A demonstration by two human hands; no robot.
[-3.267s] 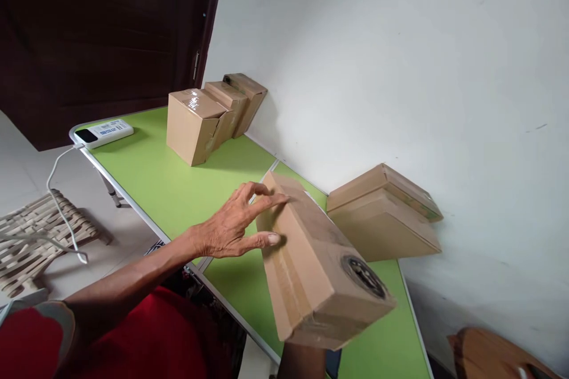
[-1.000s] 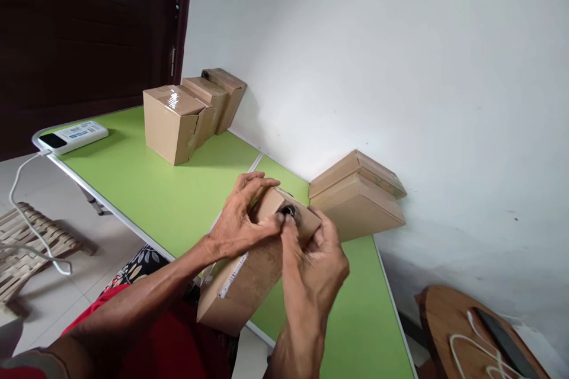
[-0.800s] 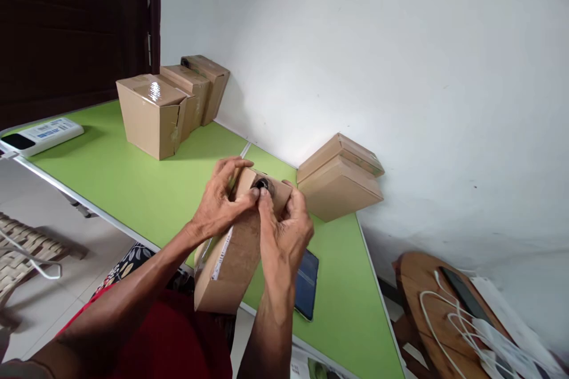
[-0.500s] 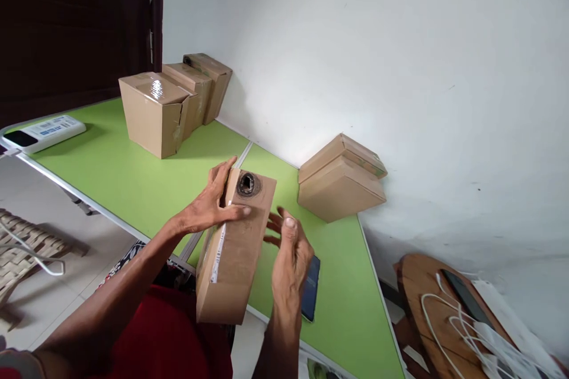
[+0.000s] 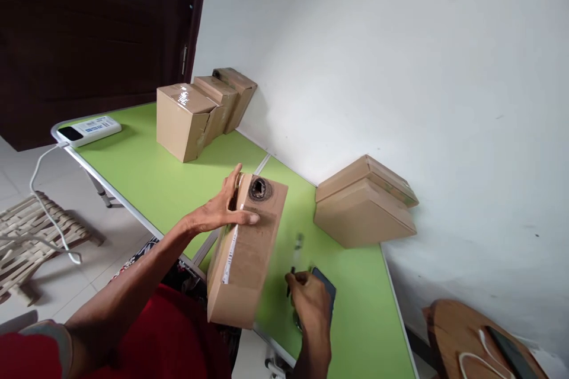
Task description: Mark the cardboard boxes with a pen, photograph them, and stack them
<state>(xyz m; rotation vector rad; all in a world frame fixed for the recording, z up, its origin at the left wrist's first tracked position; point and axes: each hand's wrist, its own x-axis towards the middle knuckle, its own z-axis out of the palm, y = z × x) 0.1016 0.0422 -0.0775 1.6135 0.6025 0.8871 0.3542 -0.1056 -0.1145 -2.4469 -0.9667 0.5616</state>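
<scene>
My left hand [image 5: 217, 211] grips a cardboard box [image 5: 253, 260] at its upper left edge, the thumb lying across the face turned to me. A round hole ringed with dark scribbled marks [image 5: 260, 189] shows near the box's top, and a white printed label strip [image 5: 230, 254] runs down its left edge. To the right of the box, my right hand [image 5: 310, 295] is closed on a slim pen [image 5: 296, 256], blurred by motion, low over the green table [image 5: 355, 302]. Partly hidden behind that hand is a dark smartphone [image 5: 326, 284].
Several cardboard boxes [image 5: 178, 130] stand in a row at the table's back left. Two stacked boxes [image 5: 355, 213] sit against the wall on the right. A white device [image 5: 91, 130] with a cable lies at the left corner. Beyond the right edge is a wooden stool [image 5: 448, 337].
My right hand has moved down and away from the box and now holds the pen. The left hand keeps its grip on the box. The view has shifted, so things appear further right.
</scene>
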